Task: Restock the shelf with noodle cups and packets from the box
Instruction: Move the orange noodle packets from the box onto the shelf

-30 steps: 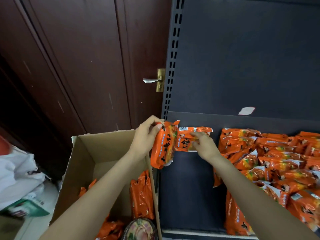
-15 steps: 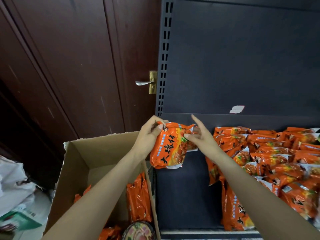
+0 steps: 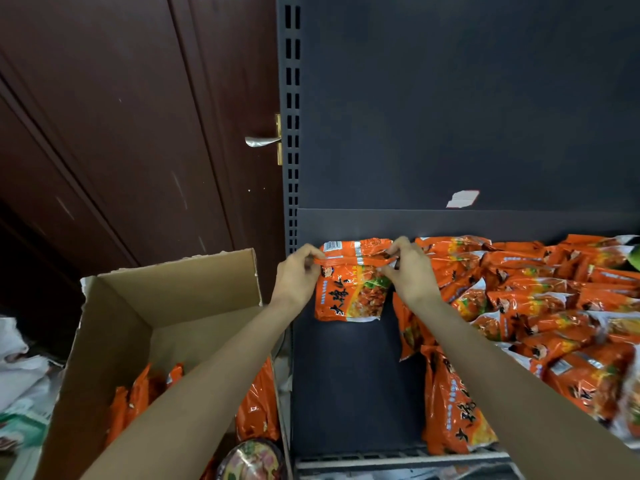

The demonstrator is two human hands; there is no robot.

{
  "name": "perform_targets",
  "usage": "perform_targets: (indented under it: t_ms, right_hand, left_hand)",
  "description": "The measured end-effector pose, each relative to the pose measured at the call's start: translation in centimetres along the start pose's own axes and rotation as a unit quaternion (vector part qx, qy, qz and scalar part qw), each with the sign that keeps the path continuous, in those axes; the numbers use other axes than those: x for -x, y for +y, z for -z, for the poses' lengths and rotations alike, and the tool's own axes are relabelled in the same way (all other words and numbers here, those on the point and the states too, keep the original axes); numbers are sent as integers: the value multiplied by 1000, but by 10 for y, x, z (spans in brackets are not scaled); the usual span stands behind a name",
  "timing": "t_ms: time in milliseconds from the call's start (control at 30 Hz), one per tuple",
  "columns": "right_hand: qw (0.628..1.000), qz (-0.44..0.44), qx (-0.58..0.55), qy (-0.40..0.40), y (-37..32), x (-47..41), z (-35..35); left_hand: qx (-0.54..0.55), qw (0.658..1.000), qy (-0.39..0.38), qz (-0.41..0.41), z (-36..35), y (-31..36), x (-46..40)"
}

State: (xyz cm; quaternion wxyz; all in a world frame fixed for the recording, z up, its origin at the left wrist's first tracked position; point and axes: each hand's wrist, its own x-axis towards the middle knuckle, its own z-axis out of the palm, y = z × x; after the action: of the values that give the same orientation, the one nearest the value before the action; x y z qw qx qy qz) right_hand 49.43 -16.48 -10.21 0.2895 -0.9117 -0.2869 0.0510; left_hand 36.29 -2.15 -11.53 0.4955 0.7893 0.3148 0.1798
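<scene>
An orange noodle packet [image 3: 349,292] hangs upright, printed face forward, over the bare left part of the dark shelf [image 3: 349,393], pinched at its top seam by both hands. Behind it a second packet [image 3: 356,247] stands against the shelf's back wall, barcode showing. To the right of the held packet a heap of matching packets [image 3: 540,306] lies overlapping on the shelf. Left of the shelf, the open cardboard box [image 3: 173,306] holds more orange packets [image 3: 258,407] standing on edge and a noodle cup [image 3: 251,460] at its near corner.
</scene>
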Motion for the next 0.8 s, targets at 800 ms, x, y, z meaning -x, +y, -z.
perform_targets:
  t_ms: [800]
  right_hand:
    - [992,122,17,12,-68,51,-18]
  left_hand:
    - [-155,983,2,-101,56,-9,35]
